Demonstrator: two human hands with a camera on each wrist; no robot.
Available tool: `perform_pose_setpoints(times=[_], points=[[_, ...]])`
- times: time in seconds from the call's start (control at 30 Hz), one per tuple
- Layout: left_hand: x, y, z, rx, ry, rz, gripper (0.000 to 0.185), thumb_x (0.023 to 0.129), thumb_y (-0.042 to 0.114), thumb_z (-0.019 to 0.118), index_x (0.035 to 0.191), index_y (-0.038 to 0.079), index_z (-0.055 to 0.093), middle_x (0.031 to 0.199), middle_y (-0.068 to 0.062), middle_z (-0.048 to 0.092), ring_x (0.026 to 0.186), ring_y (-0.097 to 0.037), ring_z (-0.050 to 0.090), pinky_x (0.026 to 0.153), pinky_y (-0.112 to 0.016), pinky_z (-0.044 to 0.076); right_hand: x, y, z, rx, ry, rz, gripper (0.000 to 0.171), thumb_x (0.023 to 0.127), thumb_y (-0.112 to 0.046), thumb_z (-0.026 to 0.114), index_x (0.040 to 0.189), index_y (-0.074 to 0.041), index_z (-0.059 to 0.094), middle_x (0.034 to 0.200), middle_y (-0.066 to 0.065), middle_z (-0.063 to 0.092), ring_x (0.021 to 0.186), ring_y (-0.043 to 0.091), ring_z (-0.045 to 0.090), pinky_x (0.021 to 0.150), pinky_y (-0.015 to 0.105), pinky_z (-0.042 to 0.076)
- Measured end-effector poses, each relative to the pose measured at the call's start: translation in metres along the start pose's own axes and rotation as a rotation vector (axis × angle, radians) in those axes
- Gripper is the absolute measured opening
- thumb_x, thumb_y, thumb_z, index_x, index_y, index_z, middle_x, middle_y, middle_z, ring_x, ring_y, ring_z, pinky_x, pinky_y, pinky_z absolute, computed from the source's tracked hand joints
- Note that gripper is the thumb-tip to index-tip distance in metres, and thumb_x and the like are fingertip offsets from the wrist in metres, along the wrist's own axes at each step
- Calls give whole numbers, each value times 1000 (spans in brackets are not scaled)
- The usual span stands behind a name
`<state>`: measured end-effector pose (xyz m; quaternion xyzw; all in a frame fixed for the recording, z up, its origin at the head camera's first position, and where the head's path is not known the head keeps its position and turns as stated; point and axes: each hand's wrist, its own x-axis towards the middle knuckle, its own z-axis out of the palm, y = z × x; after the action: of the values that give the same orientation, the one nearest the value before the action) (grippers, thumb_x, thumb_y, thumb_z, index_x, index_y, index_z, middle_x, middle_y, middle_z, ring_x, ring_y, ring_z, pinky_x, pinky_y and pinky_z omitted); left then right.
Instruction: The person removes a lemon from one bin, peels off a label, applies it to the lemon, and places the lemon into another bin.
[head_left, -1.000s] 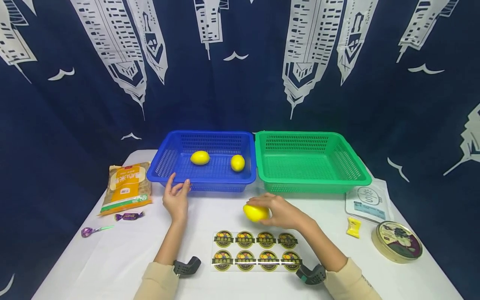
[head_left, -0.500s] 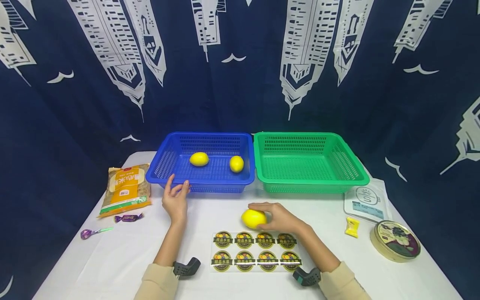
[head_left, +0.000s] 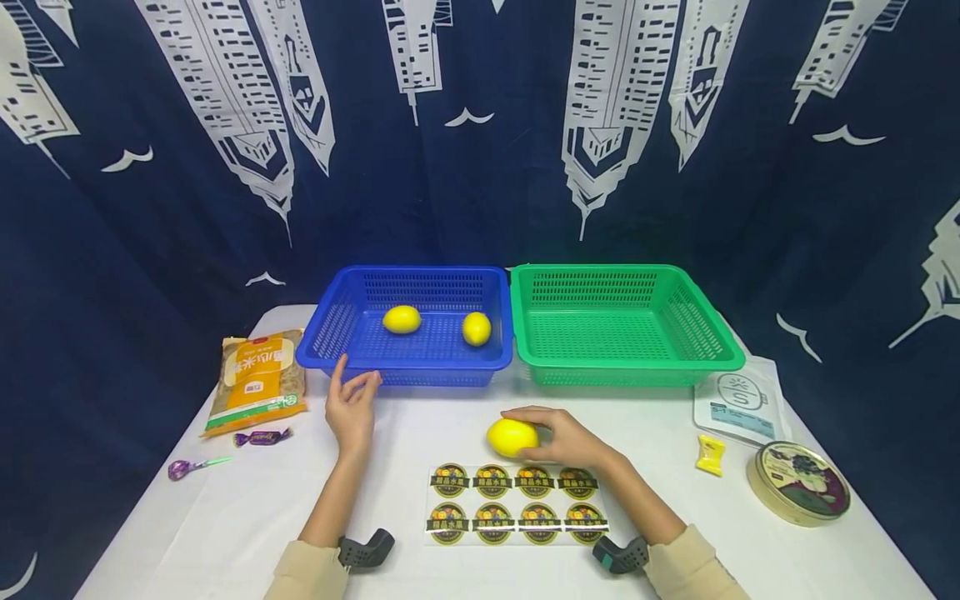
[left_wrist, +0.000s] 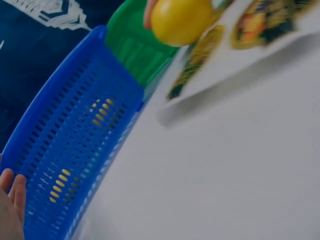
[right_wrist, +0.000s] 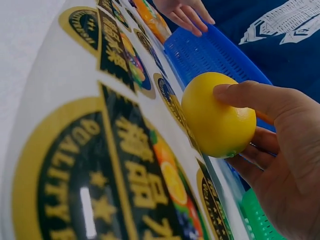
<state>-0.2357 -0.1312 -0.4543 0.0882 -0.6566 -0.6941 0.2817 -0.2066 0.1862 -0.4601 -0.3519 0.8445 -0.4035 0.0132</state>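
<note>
Lemon (head_left: 512, 437): I see it gripped by the right hand on the white table (head_left: 247, 508), just behind the sticker sheet.
Far left: I see a rice bag (head_left: 257, 381), a purple candy (head_left: 260, 437) and a purple lollipop (head_left: 191, 466), all lying flat.
Left hand (head_left: 351, 407): I see it relaxed, fingers straight, resting on the table just before the blue basket's front rim; whether the fingertips touch it I cannot tell.
Blue basket (head_left: 352, 358): I count 2 lemons inside, 1 mid-left (head_left: 402, 319), 1 to its right (head_left: 476, 328), apart from each other.
Sticker sheet (head_left: 516, 503): I count 8 round labels in 2 rows of 4, flat between my forearms.
Right hand (head_left: 564, 435): I see thumb and fingers curled round the lemon.
Green basket (head_left: 720, 354): it stands just beside the blue one.
Far right: I see a clear pouch (head_left: 738, 405), a yellow candy (head_left: 708, 455) and a round tin (head_left: 798, 482).
</note>
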Motion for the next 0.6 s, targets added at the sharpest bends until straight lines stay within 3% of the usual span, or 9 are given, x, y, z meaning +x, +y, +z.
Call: perform_pose_setpoints(times=[0.13, 0.23, 0.4, 0.6], points=[[-19, -2, -7, 27, -44, 1, 57, 84, 11, 68, 133, 9, 40, 97, -19, 64, 79, -9, 62, 71, -15, 52, -1, 3, 2, 7, 6, 14, 58, 75, -7, 76, 128, -1, 53, 128, 13, 54, 120, 34, 46, 103, 52, 33], [-31, -4, -11, 52, -130, 17, 51, 83, 10, 69, 127, 4, 44, 96, -17, 64, 81, -9, 61, 71, -16, 53, -1, 7, 2, 3, 16, 14, 59, 75, -15, 77, 129, -7, 53, 129, 7, 54, 120, 28, 46, 103, 51, 34], [-50, -10, -20, 172, -413, 103, 54, 79, 16, 74, 128, 9, 50, 101, -8, 65, 88, -18, 62, 73, -23, 54, -1, 9, 0, -6, 72, -45, 62, 74, -24, 78, 129, -12, 54, 129, 2, 54, 122, 25, 45, 103, 51, 33], [-67, -23, -26, 444, -756, 243, 64, 73, 33, 78, 128, 13, 53, 105, 3, 62, 93, -13, 57, 76, -25, 51, -5, -13, -7, -12, 191, -90, 56, 75, -19, 77, 127, -11, 56, 129, 1, 54, 122, 25, 44, 102, 52, 34]])
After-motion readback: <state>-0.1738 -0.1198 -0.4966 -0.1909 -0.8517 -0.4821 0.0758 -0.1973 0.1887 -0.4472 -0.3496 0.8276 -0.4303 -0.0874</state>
